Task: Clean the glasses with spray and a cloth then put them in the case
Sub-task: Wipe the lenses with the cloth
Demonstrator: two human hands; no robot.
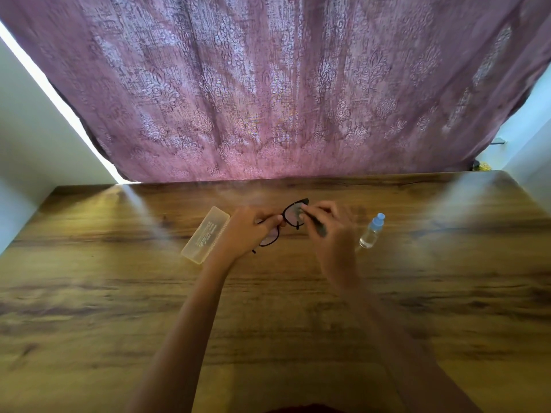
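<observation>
A: what's worn on the arms?
B: nothing; both forearms bare to the frame edge; no sleeves, watch or rings on left hand (244,231) or right hand (335,234)
A: torso?
B: dark reddish sliver at bottom edge; blurred

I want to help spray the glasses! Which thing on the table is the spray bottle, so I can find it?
Look at the wooden table in front of the purple curtain. Just to the right of the person's right hand, which is busy at the black glasses, lies the spray bottle. It is small and clear with a light blue cap, unlike the long yellowish case on the left side.
</observation>
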